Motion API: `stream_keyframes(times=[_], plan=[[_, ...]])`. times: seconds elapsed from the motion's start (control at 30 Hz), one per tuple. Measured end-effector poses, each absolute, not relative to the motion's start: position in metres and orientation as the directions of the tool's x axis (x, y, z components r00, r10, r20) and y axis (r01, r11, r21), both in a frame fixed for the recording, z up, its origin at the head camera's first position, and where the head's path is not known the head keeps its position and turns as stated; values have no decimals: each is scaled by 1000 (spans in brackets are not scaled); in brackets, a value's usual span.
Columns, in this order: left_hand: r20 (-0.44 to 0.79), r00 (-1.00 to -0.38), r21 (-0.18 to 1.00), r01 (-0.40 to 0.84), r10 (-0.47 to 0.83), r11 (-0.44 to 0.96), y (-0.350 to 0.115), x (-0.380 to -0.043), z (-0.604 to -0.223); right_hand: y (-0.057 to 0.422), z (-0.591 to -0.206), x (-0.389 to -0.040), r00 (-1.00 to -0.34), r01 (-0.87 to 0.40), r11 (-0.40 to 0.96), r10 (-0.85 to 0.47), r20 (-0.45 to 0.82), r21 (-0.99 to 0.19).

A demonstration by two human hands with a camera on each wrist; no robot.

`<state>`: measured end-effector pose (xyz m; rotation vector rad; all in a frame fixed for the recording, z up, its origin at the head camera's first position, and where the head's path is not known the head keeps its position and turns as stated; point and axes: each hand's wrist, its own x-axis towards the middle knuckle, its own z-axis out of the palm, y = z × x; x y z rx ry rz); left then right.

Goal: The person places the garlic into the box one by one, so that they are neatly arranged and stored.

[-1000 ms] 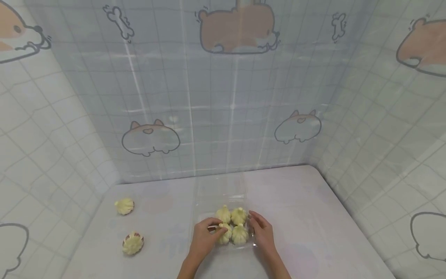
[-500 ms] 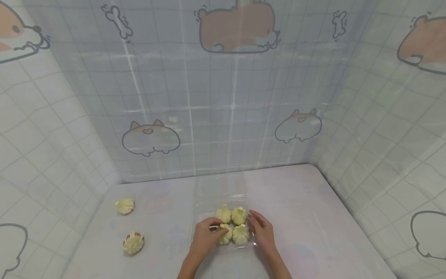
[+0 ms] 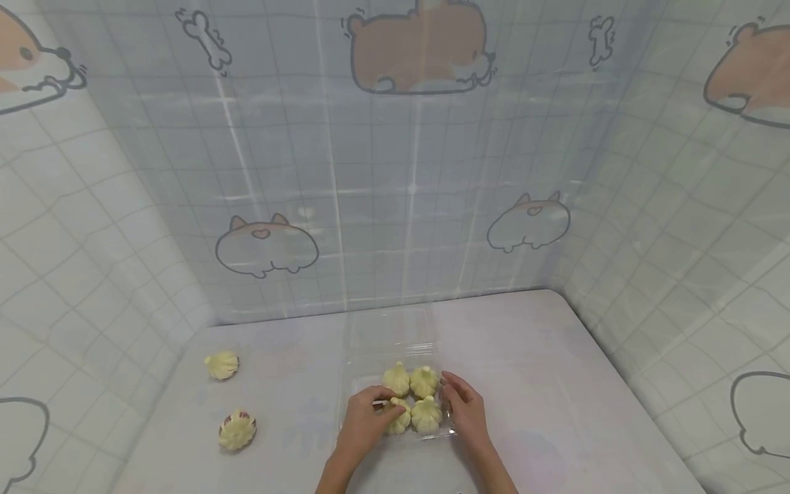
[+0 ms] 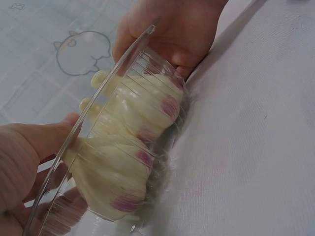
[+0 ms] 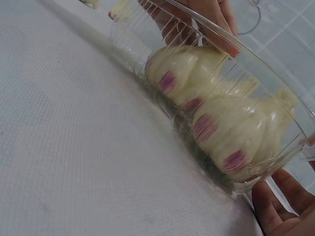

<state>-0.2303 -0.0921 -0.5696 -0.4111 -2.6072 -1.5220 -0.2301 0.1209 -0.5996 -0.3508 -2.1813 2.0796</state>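
In the head view, a clear plastic clamshell container (image 3: 364, 370) holds several pale garlic bulbs with purple-streaked bases. My left hand (image 3: 364, 422) reaches over its near left side and pinches the front-left garlic bulb (image 3: 401, 420) by the upper part. The thumb and fingers around that bulb also show through the wall in the right wrist view. My right hand (image 3: 467, 412) holds the container's right end, its fingers (image 5: 290, 191) bent against the outside of the wall. Next to the held bulb sits another garlic bulb (image 3: 426, 415), with two more behind.
Two loose garlic bulbs lie on the left of the table: one farther back (image 3: 222, 365), one nearer (image 3: 237, 431). The container's transparent lid (image 3: 391, 328) is folded back toward the rear wall. Tile-patterned sheets (image 3: 370, 171) with dog drawings enclose the table (image 3: 555, 384).
The hands and the container stay almost where they were. The left hand and the bulb it pinches shift very slightly to the right.
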Motion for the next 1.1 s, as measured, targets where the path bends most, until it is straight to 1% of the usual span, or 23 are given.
stream_keyframes(times=[0.23,0.4,0.63,0.93,1.03,1.1], plan=[[208,-959,824,278,193,493,-91,-229,-568,121,-599,-230,-966,92,25,244,-83,-995],[222,-954,822,293,200,488,-91,-229,-568,121,-600,-230,-964,99,24,252,-89,-995],[211,-958,829,280,193,484,-90,-228,-566,121,-599,-231,-964,100,25,252,-90,-995],[251,-953,820,302,170,486,-90,-227,-563,122,-601,-231,-966,93,33,243,-83,-995],[239,-960,814,281,148,509,-89,-226,-563,122,-602,-230,-965,95,37,248,-83,-995],[208,-970,820,243,126,519,-89,-225,-563,122,-602,-230,-965,94,37,249,-82,-995]])
